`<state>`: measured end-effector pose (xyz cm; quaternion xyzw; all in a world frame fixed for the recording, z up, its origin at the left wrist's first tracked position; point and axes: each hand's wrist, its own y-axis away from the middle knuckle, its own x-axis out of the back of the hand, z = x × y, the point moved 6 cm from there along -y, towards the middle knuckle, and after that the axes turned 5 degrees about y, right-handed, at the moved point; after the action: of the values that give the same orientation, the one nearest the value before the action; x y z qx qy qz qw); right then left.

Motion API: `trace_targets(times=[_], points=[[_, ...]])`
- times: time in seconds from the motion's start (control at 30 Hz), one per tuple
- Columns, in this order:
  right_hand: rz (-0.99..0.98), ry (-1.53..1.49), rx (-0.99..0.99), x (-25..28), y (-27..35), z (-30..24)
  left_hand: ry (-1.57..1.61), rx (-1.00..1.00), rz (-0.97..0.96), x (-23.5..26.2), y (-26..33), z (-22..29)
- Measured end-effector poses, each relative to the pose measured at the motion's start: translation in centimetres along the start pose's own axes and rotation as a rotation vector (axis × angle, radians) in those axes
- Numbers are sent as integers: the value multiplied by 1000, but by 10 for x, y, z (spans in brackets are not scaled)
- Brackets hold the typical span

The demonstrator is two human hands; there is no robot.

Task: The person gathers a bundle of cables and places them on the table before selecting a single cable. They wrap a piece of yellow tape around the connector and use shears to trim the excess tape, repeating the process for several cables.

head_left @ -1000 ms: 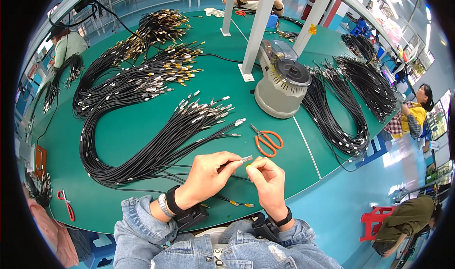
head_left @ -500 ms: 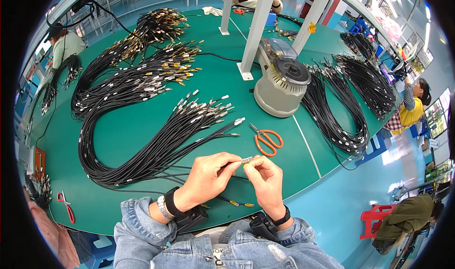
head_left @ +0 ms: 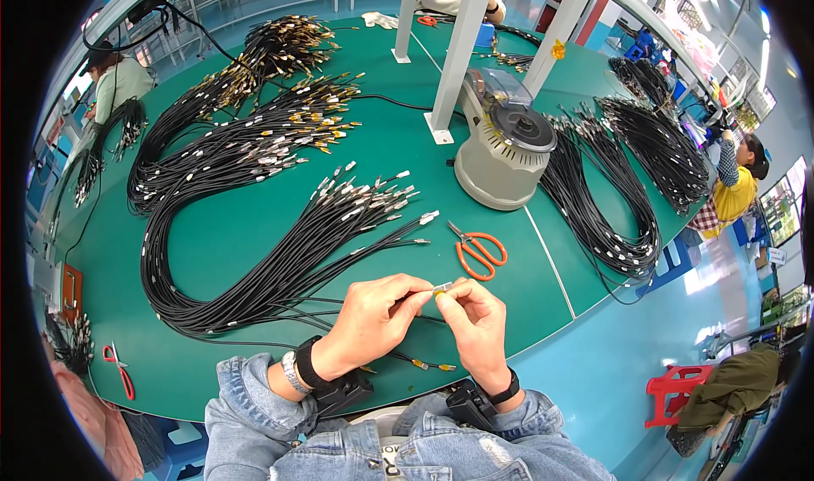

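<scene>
Over the near part of the green table, my left hand (head_left: pixel 379 316) and my right hand (head_left: pixel 473 324) meet, thumbs and fingertips pinched. Between them shows a small silvery cable connector (head_left: pixel 442 289) with a bit of yellow at its lower side; both hands grip it. Its cable is mostly hidden by my fingers. Just beyond my hands lie scissors with orange handles (head_left: pixel 480 256). To the left, a thick bundle of black cables (head_left: pixel 191 307) curves round, its silver-and-white ends pointing toward the middle. Two cable ends with yellow parts (head_left: pixel 432 365) lie below my hands.
A grey round machine (head_left: pixel 500 167) stands beyond the scissors beside white metal posts (head_left: pixel 458 57). More black cable bundles (head_left: pixel 598 193) lie right, others far left (head_left: pixel 246 133). Red-handled scissors (head_left: pixel 119 369) rest near the left edge. Other people sit around; a red stool (head_left: pixel 672 394) stands right.
My hands stay almost in place, still pinching the connector. At the right, the person in yellow and the one in dark green have shifted slightly.
</scene>
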<state>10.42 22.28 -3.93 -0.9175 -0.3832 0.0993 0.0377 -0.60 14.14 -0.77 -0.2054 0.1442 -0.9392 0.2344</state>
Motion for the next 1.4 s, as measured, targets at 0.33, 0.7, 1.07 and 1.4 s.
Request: trace_targets(times=[0.33,0.7,1.07,1.4], points=[[10,5,-17,2,0,2,4,-35,19,-1,1,0],[-29,-6,-72,4,0,5,-365,-370,7,-4,7,11],[-41,34,-101,3,1,1,-564,-545,101,-4,12,16],[-34,49,-129,5,2,7,-598,-547,111,-3,12,15]])
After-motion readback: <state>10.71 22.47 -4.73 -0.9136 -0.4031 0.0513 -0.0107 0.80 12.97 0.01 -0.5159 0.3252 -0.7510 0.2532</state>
